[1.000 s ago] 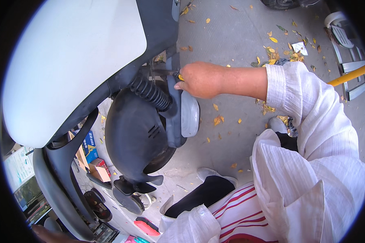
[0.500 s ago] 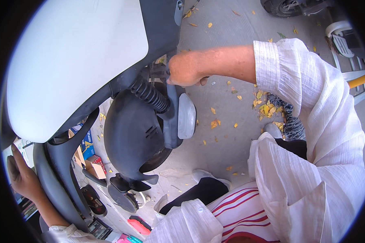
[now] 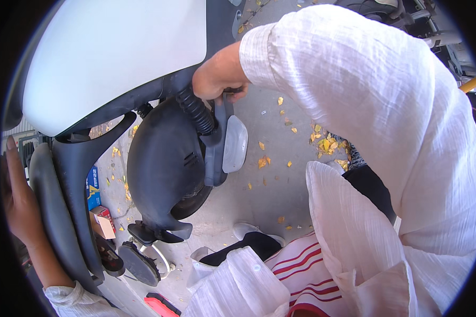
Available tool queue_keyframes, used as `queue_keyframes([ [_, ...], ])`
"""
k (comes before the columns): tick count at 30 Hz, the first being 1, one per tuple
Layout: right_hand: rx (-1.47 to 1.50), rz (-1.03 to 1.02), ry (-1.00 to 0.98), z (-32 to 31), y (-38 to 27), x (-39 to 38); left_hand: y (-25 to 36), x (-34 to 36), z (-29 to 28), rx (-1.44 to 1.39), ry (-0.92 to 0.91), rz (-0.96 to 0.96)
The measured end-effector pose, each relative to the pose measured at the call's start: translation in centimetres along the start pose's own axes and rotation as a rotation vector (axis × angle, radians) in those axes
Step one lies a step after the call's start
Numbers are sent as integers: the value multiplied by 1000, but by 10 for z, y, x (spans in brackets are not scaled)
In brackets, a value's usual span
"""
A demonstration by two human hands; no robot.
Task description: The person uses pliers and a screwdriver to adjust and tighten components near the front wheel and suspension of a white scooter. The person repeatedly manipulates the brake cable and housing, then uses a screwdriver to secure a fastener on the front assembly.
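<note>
My right hand (image 3: 217, 76) reaches into the scooter beside the top of a black coiled shock absorber (image 3: 195, 113), its fingers curled; what they grip is hidden. Just below are the rounded black mudguard (image 3: 156, 158) and a silver-grey housing (image 3: 234, 142). The scooter’s white body panel (image 3: 116, 53) fills the upper left, bordered by black trim. At the far left my left hand (image 3: 20, 198), fingers stretched out and partly shaded, rests beside a long dark padded piece (image 3: 53, 206).
Blue boxes (image 3: 93, 187) and an opened carton (image 3: 103, 224) sit beyond the scooter’s lower left, near a red-and-black object (image 3: 158, 304). Yellow leaves (image 3: 330, 145) lie on the concrete. Vehicle parts and a yellow bar (image 3: 468, 85) occupy the right; my shoe (image 3: 248, 232) is below.
My left hand has risen from the lower left along the scooter. My right hand has moved left and bent inward; its yellow-handled tool is now hidden. The whole view has shifted.
</note>
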State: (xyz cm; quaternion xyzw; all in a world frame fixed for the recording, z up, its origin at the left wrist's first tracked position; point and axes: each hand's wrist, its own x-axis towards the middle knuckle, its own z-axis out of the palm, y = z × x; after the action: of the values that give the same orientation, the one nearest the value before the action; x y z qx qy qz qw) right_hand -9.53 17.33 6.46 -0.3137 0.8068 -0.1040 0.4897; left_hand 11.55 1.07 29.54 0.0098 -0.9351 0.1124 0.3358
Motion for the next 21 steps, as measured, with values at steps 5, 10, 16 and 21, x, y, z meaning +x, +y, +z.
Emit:
queue_keyframes([
  [5, -1252, -590, 31, 31, 48, 55, 6, -8, 2, -308, 64, -357],
  [10, 97, -268, 146, 65, 54, 21, -80, -33, -28, 365, -312, 48],
  [16, -686, -589, 328, 68, 66, 46, -117, -37, -30, 605, -429, 253],
  [21, -587, -436, 302, 32, 34, 3, -124, -46, -38, 663, -446, 273],
])
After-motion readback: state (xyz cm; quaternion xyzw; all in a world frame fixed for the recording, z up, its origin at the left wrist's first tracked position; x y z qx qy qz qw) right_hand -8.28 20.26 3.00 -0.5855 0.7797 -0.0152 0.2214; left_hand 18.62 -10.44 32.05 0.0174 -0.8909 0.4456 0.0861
